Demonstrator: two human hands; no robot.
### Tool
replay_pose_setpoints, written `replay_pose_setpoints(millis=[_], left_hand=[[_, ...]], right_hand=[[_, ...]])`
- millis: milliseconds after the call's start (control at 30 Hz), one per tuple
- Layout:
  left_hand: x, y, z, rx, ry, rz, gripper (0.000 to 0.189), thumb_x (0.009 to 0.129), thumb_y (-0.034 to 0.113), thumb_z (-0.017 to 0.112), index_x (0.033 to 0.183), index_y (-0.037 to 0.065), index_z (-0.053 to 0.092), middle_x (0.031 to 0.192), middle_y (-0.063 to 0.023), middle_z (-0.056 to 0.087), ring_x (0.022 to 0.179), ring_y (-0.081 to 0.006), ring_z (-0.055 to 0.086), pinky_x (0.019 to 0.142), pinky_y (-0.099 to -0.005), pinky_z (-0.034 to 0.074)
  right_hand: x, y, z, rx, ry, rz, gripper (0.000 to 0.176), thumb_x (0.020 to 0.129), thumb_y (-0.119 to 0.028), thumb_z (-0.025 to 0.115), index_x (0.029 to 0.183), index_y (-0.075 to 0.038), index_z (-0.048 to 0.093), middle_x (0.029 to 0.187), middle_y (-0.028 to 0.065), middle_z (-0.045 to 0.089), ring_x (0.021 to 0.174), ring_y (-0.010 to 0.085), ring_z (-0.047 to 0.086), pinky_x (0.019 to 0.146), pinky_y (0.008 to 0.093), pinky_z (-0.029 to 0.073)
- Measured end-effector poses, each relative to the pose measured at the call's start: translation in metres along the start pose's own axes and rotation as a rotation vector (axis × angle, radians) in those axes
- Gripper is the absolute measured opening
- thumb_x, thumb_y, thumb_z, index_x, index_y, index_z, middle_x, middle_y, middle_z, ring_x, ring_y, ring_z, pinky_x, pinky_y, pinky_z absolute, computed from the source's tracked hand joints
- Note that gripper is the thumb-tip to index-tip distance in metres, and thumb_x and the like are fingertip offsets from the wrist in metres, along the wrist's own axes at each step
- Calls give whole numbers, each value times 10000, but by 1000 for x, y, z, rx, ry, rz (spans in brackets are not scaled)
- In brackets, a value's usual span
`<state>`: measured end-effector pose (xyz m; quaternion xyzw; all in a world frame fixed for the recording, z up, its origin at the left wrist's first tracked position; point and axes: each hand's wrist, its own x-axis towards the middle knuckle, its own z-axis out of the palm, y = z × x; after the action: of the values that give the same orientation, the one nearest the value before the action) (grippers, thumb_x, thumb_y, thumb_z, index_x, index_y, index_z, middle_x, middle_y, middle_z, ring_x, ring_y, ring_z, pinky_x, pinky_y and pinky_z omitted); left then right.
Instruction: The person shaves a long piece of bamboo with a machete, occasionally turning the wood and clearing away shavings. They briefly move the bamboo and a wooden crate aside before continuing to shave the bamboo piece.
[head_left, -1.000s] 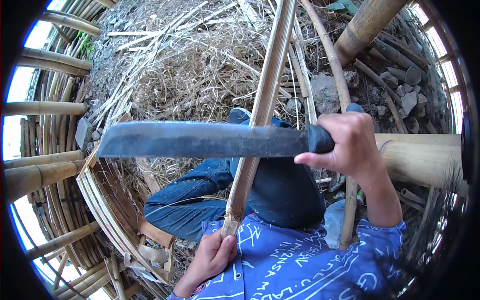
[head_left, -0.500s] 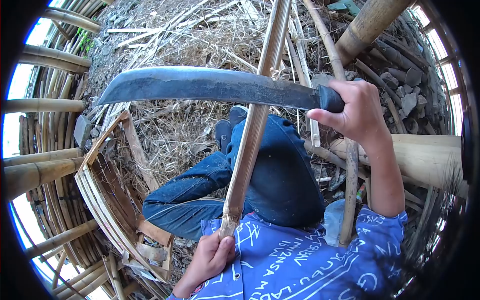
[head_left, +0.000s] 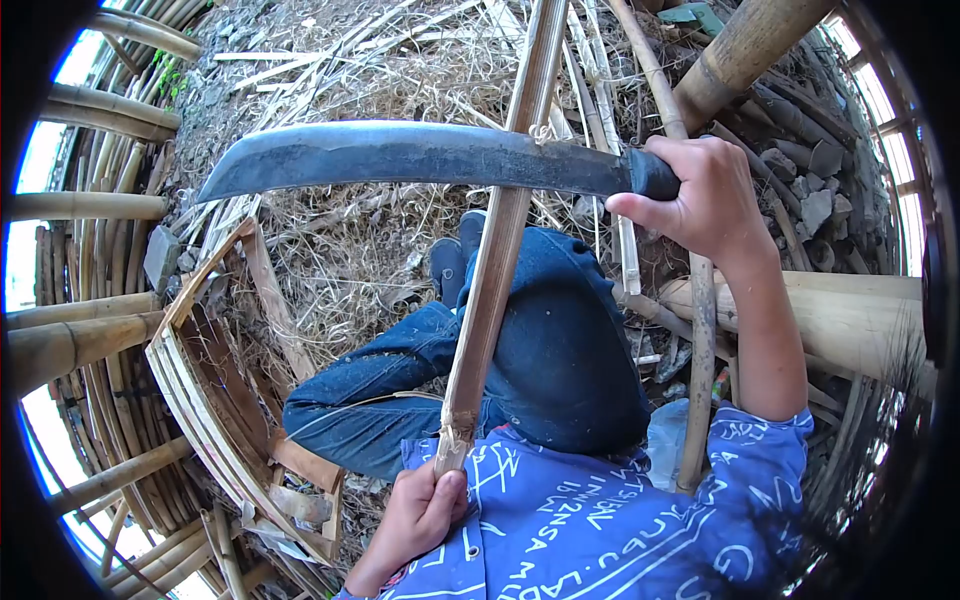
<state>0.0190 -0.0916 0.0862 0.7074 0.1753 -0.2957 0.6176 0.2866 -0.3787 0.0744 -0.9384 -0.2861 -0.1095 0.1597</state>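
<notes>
My right hand (head_left: 712,200) is wrapped tight round the handle (head_left: 653,176) of the knife (head_left: 400,157), which crosses over the strip (head_left: 492,270), a pale curl (head_left: 541,133) at its upper edge. My left hand (head_left: 425,510) is clamped on the strip's near end, by my shirt (head_left: 590,530). The strip slants away past my knee (head_left: 550,330); beyond, shavings (head_left: 345,225) litter the ground.

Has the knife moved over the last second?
Yes, the knife has moved forward along the bamboo strip, from about level with the thick horizontal pole to beyond it.
</notes>
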Motion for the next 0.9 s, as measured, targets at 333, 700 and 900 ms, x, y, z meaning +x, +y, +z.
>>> replay_pose_setpoints(millis=[333, 700, 900], left_hand=[[0, -2, -1, -32, -3, -16, 320, 1025, 205, 451, 777, 6, 485, 565, -13, 488, 518, -77, 444, 487, -264, 382], [-4, -4, -1, -27, 11, -35, 314, 1025, 203, 451, 782, 8, 481, 561, -6, 481, 518, -75, 438, 484, -262, 383], [-5, -13, -2, -54, 14, -49, 320, 1024, 229, 455, 791, 13, 492, 578, -7, 503, 526, -76, 467, 492, -259, 399]], right_hand=[[8, 6, 5, -15, 4, -20, 752, 752, -817, 516, 607, -84, 595, 461, 24, 507, 448, 189, 587, 475, 340, 487], [43, 58, 1, -39, 4, 200, 791, 759, -844, 463, 691, -83, 667, 474, 12, 519, 482, 187, 606, 524, 339, 507], [71, 81, 1, -114, -80, 267, 770, 782, -818, 468, 777, -83, 697, 603, 65, 623, 669, 221, 684, 661, 380, 538]])
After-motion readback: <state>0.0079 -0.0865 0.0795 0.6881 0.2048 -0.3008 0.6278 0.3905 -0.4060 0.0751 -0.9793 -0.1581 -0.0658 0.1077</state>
